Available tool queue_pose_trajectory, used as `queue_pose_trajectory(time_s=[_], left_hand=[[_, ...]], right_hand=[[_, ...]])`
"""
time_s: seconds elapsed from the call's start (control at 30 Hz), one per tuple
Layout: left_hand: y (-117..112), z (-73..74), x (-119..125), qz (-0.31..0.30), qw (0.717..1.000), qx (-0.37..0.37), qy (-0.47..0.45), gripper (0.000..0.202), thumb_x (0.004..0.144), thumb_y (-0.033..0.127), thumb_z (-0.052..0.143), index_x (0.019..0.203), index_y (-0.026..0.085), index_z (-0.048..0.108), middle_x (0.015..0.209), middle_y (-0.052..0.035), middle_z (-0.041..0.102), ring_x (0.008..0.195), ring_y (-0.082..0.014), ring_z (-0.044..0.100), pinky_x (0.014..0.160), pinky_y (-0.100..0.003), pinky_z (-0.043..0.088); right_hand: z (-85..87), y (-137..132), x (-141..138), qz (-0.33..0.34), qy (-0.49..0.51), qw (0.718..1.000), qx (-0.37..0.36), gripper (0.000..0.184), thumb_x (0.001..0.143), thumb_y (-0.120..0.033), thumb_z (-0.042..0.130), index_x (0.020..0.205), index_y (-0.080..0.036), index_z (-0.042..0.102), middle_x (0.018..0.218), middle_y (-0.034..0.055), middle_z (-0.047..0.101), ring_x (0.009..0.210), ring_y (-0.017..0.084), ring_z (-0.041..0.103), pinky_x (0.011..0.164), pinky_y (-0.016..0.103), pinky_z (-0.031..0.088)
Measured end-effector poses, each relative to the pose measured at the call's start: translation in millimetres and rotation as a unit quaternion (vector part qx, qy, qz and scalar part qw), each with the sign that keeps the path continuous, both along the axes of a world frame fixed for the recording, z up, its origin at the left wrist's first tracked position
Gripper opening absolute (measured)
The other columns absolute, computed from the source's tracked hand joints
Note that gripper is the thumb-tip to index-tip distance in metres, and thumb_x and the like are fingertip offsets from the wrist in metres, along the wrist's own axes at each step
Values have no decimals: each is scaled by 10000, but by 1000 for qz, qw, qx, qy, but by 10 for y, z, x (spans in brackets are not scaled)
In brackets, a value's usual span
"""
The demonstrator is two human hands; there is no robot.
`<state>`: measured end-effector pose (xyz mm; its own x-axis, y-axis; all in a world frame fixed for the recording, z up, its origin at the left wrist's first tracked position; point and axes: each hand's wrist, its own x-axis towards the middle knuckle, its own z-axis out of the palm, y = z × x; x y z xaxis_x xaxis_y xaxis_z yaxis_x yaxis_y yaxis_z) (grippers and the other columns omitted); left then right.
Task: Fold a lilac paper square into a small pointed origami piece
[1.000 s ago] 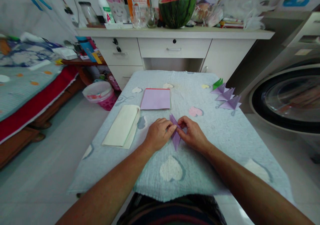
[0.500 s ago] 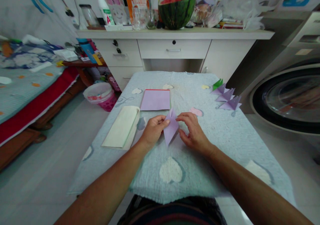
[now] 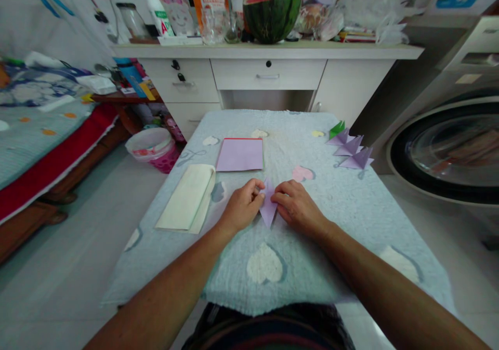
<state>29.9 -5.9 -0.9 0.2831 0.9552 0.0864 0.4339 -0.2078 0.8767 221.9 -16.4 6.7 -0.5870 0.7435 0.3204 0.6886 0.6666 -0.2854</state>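
A small folded purple paper (image 3: 268, 210) lies on the pale blue cloth of the table (image 3: 319, 236), its point toward me. My left hand (image 3: 241, 207) pinches its left edge with curled fingers. My right hand (image 3: 296, 207) presses on its right edge, fingers bent and closed over it. Beyond my hands lies a stack of square purple sheets (image 3: 240, 154). Three finished purple folded pieces (image 3: 353, 150) and a green one (image 3: 337, 130) sit in a row at the table's far right edge.
A cream folded paper sleeve (image 3: 187, 197) lies left of my hands. A white desk (image 3: 268, 75) with a cut watermelon (image 3: 272, 17) stands behind the table. A pink basin (image 3: 154, 147) and a bed (image 3: 42, 126) are at left, a washing machine (image 3: 448, 147) at right.
The purple paper was lifted and opened a little half a second ago; now it is back down on the cloth, flatter, with both hands closed on its edges.
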Motion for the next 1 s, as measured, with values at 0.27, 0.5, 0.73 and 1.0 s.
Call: queue_pose_trajectory(time_s=[0.27,0.5,0.73,1.0], left_hand=[[42,16,-144,-88,967,142,191,236,775,54,530,886,210,668,902,-33,624,945,-204,573,892,-360,455],[30,63,-228,-150,959,130,203,335,681,96,599,988,223,643,969,-33,607,982,-219,549,908,-367,456],[36,27,-204,-133,960,139,205,60,806,240,648,855,206,642,863,-23,600,903,-206,551,826,-335,441],[32,17,-142,-74,964,126,224,175,872,276,580,730,179,611,782,-30,565,820,-195,539,769,-333,426]], right_hand=[[37,2,11,4,-45,998,-42,206,829,-146,566,984,-165,699,952,96,607,898,223,485,827,355,376],[-16,31,61,11,5,998,-63,221,818,-136,594,997,-191,710,970,84,612,912,213,508,825,354,391],[-97,66,61,-4,56,996,-72,153,869,-168,593,943,-184,726,962,85,627,900,204,531,833,361,405],[-102,88,-31,-93,82,985,-124,139,899,-222,578,849,-174,698,905,67,630,886,198,539,832,354,400]])
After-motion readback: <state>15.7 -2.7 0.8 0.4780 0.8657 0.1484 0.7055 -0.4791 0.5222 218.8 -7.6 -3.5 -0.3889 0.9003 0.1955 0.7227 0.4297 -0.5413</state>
